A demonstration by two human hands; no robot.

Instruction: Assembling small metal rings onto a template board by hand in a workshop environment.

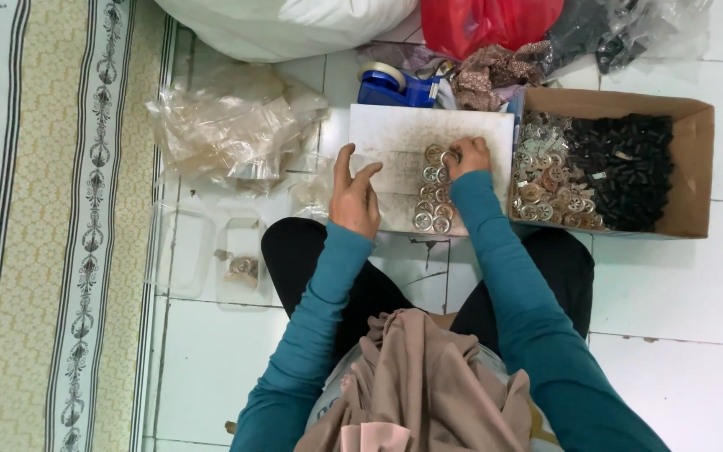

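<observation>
Two hands over a white board [395,134] at centre frame. Right hand [469,156] has its fingers curled down onto the top of a cluster of round metal pieces [433,194] lined up in short rows. Left hand [355,194] rests open, fingers spread, on the board's left edge. Cardboard box [696,167] at right holds more metal pieces and black parts [629,167]; blue tape dispenser [395,85] sits above.

A brown cardboard box [696,167] stood open at the right, on the floor. Crumpled clear plastic bags [228,125] lay at the left. At the top were a big white sack [286,25] and a red plastic bag [487,21].
</observation>
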